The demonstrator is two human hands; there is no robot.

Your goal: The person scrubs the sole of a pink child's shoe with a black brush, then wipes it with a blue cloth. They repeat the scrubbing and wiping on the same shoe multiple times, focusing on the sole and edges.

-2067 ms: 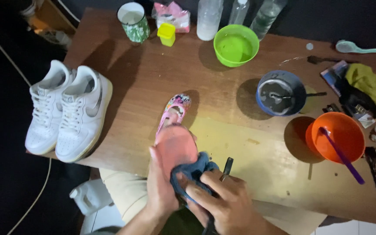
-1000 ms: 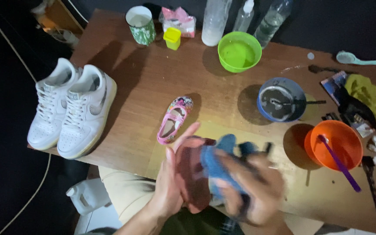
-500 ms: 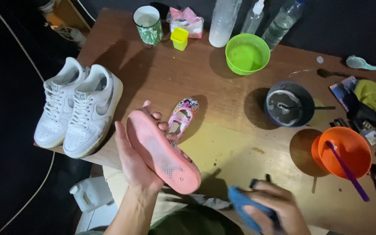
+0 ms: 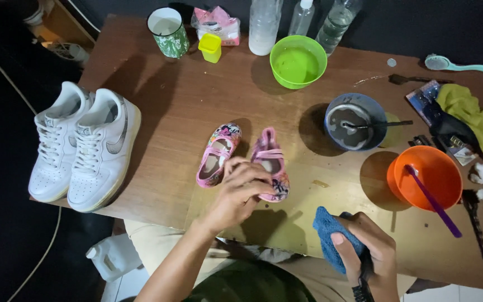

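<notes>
Head view: left hand [image 4: 241, 193] fingers grip pink shoe [image 4: 271, 163] beside matching shoe [image 4: 217, 155]; right hand [image 4: 367, 251] clutches blue cloth [image 4: 331, 235], near table [image 4: 197, 95] edge.

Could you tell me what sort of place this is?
Probably a home shoe-cleaning setup: a wooden table with white sneakers, small pink shoes, bowls such as the green one, and a blue cloth in the right hand.

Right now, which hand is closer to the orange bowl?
The right hand. It holds a blue cloth just below and left of the orange bowl. The left hand is farther left, resting on a small pink shoe.
</notes>
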